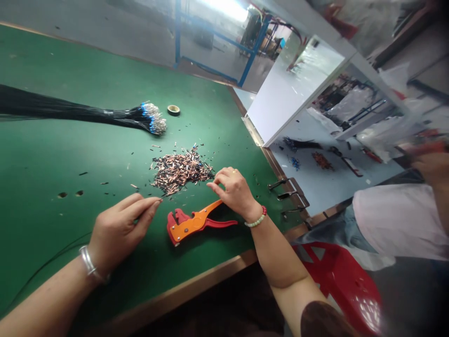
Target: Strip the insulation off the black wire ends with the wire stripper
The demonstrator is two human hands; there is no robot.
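Note:
A thin black wire (59, 255) runs up from the lower left into my left hand (117, 229), which is closed in a pinch with the wire's tip at its fingertips. My right hand (234, 189) hovers at the right edge of a pile of copper and black wire scraps (177, 172). Its fingers are loosely curled, the thumb is apart from them, and I see nothing held. Below it lies an orange and red wire stripper (191, 227) on the green table. The end of its orange handle is hidden by my right hand.
A bundle of black wires (105, 116) with blue and silver ends lies at the back left, beside a roll of tape (173, 110). A metal clamp (291, 194) sits at the table's right edge. Beyond are a red stool (343, 276) and a seated person (396, 220).

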